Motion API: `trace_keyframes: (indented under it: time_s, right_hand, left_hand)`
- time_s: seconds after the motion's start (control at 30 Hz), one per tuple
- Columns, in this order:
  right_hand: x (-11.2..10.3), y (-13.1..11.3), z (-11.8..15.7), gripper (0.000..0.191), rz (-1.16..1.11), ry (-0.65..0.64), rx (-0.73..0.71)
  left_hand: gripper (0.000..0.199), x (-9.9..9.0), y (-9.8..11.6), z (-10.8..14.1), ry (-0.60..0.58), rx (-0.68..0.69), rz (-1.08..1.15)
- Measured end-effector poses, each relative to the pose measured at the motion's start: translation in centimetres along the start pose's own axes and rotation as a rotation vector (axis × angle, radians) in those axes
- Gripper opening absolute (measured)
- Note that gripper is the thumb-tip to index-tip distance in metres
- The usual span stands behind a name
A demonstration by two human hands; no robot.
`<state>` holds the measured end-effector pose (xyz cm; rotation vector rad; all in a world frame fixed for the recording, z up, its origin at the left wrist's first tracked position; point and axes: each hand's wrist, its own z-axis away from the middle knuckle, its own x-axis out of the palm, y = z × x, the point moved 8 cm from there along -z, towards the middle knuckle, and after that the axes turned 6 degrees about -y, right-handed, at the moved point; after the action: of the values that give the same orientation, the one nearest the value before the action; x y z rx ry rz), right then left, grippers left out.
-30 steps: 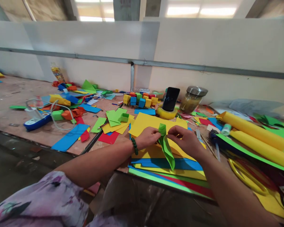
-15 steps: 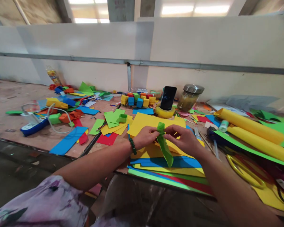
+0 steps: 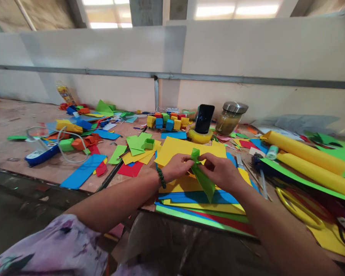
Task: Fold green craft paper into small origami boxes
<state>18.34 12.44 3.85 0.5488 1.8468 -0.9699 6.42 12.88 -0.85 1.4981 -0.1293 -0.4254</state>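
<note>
Between my two hands is a green paper strip (image 3: 204, 181), folded at its top and hanging down toward the table's front edge. My left hand (image 3: 178, 167), with a dark green bead bracelet on the wrist, pinches the folded top from the left. From the right, my right hand (image 3: 218, 168) grips the same strip just below the fold, fingers bent. Under both hands lies a stack of coloured sheets, with a yellow sheet (image 3: 175, 149) on top. A small green paper box (image 3: 149, 143) sits on green and yellow pieces to the left.
Small paper cubes (image 3: 169, 124), a phone (image 3: 204, 119) on a yellow roll and a lidded jar (image 3: 231, 118) stand behind. At right are yellow paper rolls (image 3: 307, 153) and yellow-handled scissors (image 3: 299, 209). A blue boat-shaped object (image 3: 42, 155) with a white cord lies left.
The strip's lower end has swung slightly right and shows a wider face. My right hand has shifted a little left and its fingers are more curled. My left hand has hardly moved.
</note>
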Motion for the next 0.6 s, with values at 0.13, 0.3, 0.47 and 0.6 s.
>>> trace_keyframes:
  time_s: [0.13,0.3,0.47,0.6]
  right_hand:
    - [0.2,-0.3,0.2,0.025,-0.111,-0.033,-0.013]
    - [0.0,-0.6,0.3,0.023,-0.279,-0.054,-0.040]
    - [-0.8,1.0,-0.1,0.023,-0.340,0.036,0.075]
    - [0.6,2.1,-0.5,0.031,-0.441,-0.078,0.131]
  left_hand:
    - [0.023,-0.2,-0.2,-0.1,0.012,-0.024,0.047]
    - [0.021,-0.6,-0.1,-0.1,0.026,-0.024,0.101]
    - [0.020,-0.9,0.3,0.1,0.032,0.002,0.005]
    - [0.018,-0.3,1.1,0.2,0.015,0.163,-0.200]
